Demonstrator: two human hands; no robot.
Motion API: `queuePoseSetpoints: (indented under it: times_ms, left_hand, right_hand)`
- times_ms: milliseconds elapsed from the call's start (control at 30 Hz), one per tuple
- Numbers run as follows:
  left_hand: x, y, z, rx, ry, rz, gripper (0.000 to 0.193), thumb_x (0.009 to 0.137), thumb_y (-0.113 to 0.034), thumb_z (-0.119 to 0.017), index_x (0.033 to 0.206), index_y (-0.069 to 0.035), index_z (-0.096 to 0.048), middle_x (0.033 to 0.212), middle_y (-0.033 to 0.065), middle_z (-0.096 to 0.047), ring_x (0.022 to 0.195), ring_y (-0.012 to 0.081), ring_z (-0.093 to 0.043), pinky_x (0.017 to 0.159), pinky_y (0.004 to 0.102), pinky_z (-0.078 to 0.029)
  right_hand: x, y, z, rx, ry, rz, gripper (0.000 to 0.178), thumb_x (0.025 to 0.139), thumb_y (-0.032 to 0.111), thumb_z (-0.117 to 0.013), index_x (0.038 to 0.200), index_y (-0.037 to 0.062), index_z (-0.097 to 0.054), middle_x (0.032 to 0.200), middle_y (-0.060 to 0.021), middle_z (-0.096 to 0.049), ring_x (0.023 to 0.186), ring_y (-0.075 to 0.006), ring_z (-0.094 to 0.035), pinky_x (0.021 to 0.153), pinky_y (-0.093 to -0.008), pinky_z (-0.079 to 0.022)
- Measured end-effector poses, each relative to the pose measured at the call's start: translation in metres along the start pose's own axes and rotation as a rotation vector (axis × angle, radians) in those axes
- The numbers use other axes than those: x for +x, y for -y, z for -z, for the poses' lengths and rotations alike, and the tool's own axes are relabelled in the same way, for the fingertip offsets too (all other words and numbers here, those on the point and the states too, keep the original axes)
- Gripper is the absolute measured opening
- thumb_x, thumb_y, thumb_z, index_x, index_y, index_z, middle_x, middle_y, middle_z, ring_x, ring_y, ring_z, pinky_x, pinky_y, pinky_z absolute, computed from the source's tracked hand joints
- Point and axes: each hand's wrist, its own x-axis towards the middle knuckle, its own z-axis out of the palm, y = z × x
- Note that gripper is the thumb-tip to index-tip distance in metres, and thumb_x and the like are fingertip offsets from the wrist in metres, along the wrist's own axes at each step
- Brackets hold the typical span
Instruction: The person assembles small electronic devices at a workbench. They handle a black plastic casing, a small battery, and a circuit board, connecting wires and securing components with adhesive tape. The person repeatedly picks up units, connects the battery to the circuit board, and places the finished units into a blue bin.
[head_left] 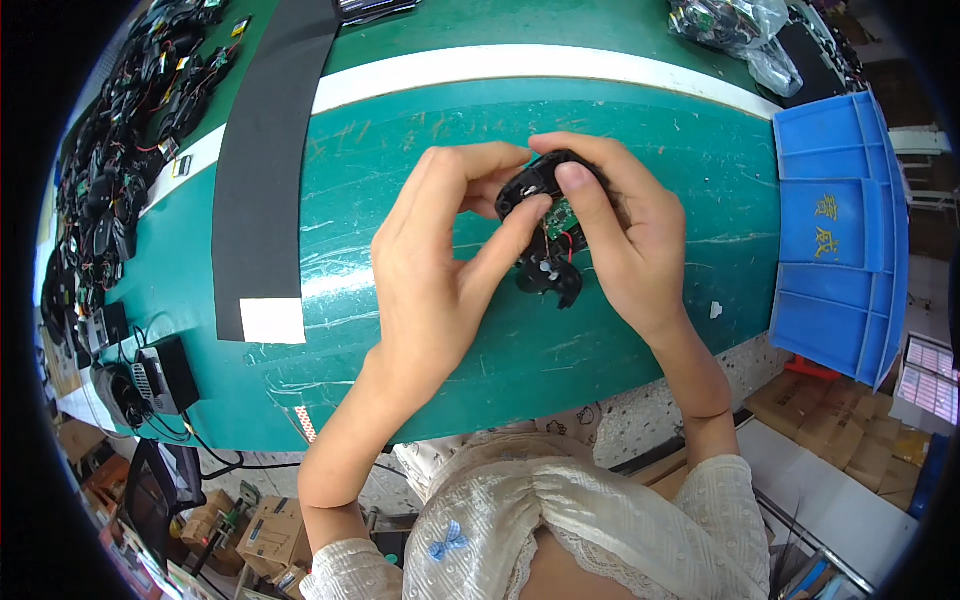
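Observation:
Both hands are raised over the green tabletop around a small black plastic device housing (530, 184), whose exact kind I cannot make out. My right hand (640, 240) grips its right side, with the thumb on top and the fingers curled behind. From the left, my left hand (425, 255) pinches the housing, its thumb tip pressing at the inner edge; its other fingertips are partly hidden. A green circuit board (563, 215) shows between the thumbs. Below it hangs a black curved part (545, 275), with a short red wire next to it.
A blue plastic crate (835, 235) stands at the right edge. A black mat strip (257, 180) with a white paper (272, 320) runs along the left. Beyond lie piled black wired devices (110, 180); a black boxy unit (165, 375) sits near left. A small white piece (716, 310) lies right of my hands.

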Motion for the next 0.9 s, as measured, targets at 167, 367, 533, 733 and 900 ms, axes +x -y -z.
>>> queuePoseSetpoints:
  times_ms: [167, 367, 533, 733, 900]
  left_hand:
    - [-0.001, 0.002, 0.000, 0.050, 0.023, -0.027, 0.023, 0.077, 0.003, -0.065, 0.098, 0.004, -0.057, 0.092, 0.0079, -0.059, 0.083, 0.0122, -0.057, 0.077, 0.0250, -0.047]
    - [-0.001, 0.007, -0.004, -0.001, -0.047, -0.089, 0.021, 0.071, 0.004, -0.069, 0.089, 0.003, -0.059, 0.088, 0.0117, -0.061, 0.075, 0.0185, -0.059, 0.065, 0.0265, -0.048]
    - [0.001, 0.003, -0.005, -0.048, 0.002, -0.063, 0.024, 0.074, 0.005, -0.066, 0.097, 0.001, -0.062, 0.096, 0.0113, -0.059, 0.081, 0.0171, -0.058, 0.066, 0.0253, -0.049]
    - [0.001, 0.000, -0.003, -0.142, 0.038, 0.071, 0.028, 0.078, 0.004, -0.062, 0.105, -0.002, -0.062, 0.101, 0.0093, -0.057, 0.088, 0.0139, -0.057, 0.070, 0.0229, -0.051]
    - [0.003, 0.001, -0.001, -0.214, 0.061, 0.116, 0.025, 0.083, 0.002, -0.056, 0.108, -0.002, -0.062, 0.101, 0.0083, -0.056, 0.090, 0.0124, -0.056, 0.071, 0.0227, -0.051]
  right_hand:
    - [-0.003, 0.001, 0.001, -0.025, -0.020, -0.004, 0.017, 0.088, 0.007, -0.053, 0.103, 0.0009, -0.059, 0.072, -0.0083, -0.061, 0.054, -0.0074, -0.053, 0.048, -0.0238, -0.041]
    - [-0.004, -0.001, -0.002, -0.068, -0.050, 0.108, 0.016, 0.089, 0.005, -0.050, 0.102, 0.0001, -0.057, 0.073, -0.0088, -0.059, 0.059, -0.0096, -0.054, 0.052, -0.0250, -0.042]
    - [0.000, -0.001, 0.004, 0.118, 0.007, -0.063, 0.019, 0.092, 0.010, -0.046, 0.104, -0.0002, -0.055, 0.086, -0.0076, -0.060, 0.075, -0.0089, -0.055, 0.066, -0.0241, -0.044]
    - [0.003, 0.001, 0.006, 0.302, 0.137, -0.162, 0.024, 0.095, 0.015, -0.041, 0.108, -0.0012, -0.052, 0.098, -0.0051, -0.057, 0.088, -0.0077, -0.052, 0.077, -0.0228, -0.043]
    - [0.005, -0.006, 0.004, 0.550, 0.143, -0.269, 0.025, 0.095, 0.015, -0.039, 0.108, -0.0027, -0.051, 0.098, -0.0062, -0.057, 0.089, -0.0079, -0.053, 0.080, -0.0235, -0.044]
